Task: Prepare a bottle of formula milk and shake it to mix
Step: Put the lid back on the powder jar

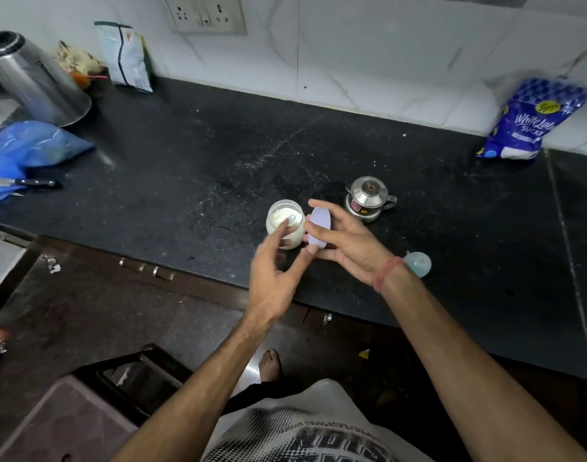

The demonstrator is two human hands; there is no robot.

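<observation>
A small clear bottle [287, 225] with its mouth open and white powder or milk inside stands on the black counter [192, 168] near the front edge. My left hand [275, 275] reaches to it from the near side; the index fingertip rests on the rim, the other fingers lie against the near wall, and the thumb is spread away to the right. Just right of the bottle, my right hand [345, 241] pinches a lilac lid [319, 227] between thumb and fingers. A pale blue cap [418, 263] lies on the counter behind my right wrist.
A small lidded steel pot [368, 199] stands just behind my right hand. A blue sugar bag [532, 121] leans at the back right. At the left are a steel kettle [32, 78], a blue plastic bag [28, 148], a knife [25, 182] and a pouch [127, 58].
</observation>
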